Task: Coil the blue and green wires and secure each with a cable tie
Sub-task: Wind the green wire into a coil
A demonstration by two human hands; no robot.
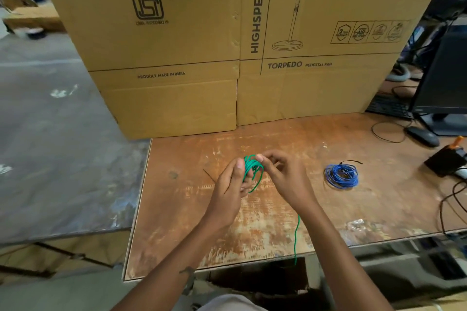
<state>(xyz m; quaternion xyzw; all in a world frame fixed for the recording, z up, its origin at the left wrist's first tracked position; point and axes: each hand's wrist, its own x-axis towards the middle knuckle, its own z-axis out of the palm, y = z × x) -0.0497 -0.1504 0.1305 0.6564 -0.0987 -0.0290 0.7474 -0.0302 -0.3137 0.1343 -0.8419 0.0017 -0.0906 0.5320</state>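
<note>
Both forearms come in from the bottom edge of the view and reach forward, meeting near the middle. The arms are bare. The left hand (231, 185) is raised with the thumb side up; its thumb points upward and its fingers are curled round a bundle of green wire (252, 171), which it holds upright. The right hand (284, 174) is just beside the left, with its back toward the camera. Its thumb and first finger are bent and pinch the top of the same bundle; the other fingers are curled in loosely. The two hands are almost touching at the fingertips. The left wrist is bent slightly back, and the right wrist is nearly straight.
</note>
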